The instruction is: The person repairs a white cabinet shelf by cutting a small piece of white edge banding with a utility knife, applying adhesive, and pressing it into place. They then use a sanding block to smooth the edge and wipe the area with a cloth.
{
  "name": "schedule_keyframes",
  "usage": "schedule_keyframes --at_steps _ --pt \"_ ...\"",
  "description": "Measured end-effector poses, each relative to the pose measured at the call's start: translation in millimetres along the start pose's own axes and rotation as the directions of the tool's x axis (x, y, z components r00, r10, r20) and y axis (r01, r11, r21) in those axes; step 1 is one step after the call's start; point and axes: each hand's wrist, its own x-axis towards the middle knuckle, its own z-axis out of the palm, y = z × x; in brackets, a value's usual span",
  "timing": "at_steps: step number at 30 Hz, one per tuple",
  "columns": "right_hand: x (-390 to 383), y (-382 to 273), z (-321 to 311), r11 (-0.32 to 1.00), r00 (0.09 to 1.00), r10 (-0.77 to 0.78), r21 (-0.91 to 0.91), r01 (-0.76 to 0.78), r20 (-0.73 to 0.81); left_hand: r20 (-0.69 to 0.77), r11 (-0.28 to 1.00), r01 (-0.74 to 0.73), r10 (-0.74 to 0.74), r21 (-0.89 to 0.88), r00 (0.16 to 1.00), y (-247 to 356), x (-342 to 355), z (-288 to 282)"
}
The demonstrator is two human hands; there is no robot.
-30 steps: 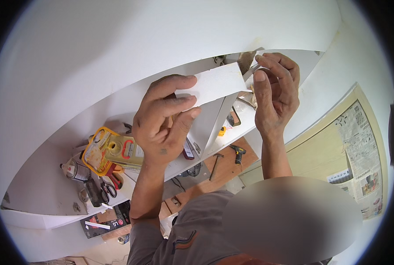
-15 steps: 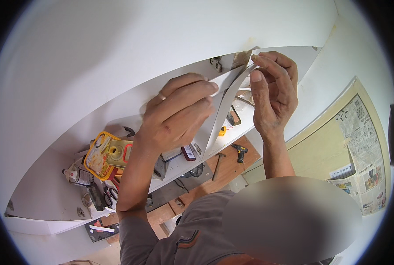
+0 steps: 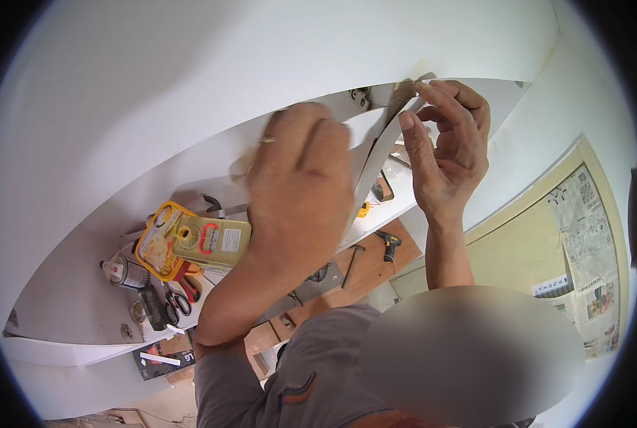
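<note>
My left hand (image 3: 300, 182) is curled and blurred by motion, in front of the shelf's left compartment. Its fingertips are turned away, so what they hold, if anything, is hidden. On the right, my right hand (image 3: 452, 146) has its thumb and fingertips closed at the upper end of a long, thin white strip (image 3: 381, 153). The strip runs down along the front edge of an upright divider, and a brown patch (image 3: 402, 94) shows near its top.
On the shelf at left stand a metal can (image 3: 222, 242), a yellow-rimmed plastic tub (image 3: 160, 246), a round tin (image 3: 127, 271) and scissors (image 3: 178, 305). Below lie a hammer (image 3: 352, 265) and a cordless drill (image 3: 388, 246) on a wooden board. A newspaper-covered panel (image 3: 582, 221) is at right.
My left hand has turned and curled, drawing back a little from the strip and rising. My right hand stays at the strip's top. The whole view has shifted slightly.
</note>
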Motion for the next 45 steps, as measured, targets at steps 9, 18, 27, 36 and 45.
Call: schedule_keyframes --at_steps 9,18,27,36,45 --pt "1.2 7.4 2.2 0.992 0.997 -0.082 -0.094 0.083 0.010 -0.108 0.964 0.255 -0.263 -0.078 0.959 -18.6 -44.7 -80.5" --pt "-12.2 18.3 9.0 0.994 0.995 -0.008 0.112 0.019 -0.102 -0.014 0.778 0.587 -0.605 -0.225 0.796 -56.0 -111.8 -92.7" --pt "-35.3 19.3 16.8 0.941 0.944 0.261 0.271 -0.203 -0.199 -0.055 0.683 0.697 -0.722 -0.220 0.690 -81.7 -145.7 -97.6" --pt "-41.0 36.1 25.8 0.824 0.905 0.422 0.395 -0.407 0.051 -0.287 0.415 0.737 -0.908 -0.534 0.304 -171.3 -220.9 -157.3" --pt "-98.6 55.1 17.3 0.746 0.919 0.385 0.555 -0.367 0.089 -0.548 0.416 0.894 -0.793 -0.167 0.266 -152.5 -275.3 -218.5"
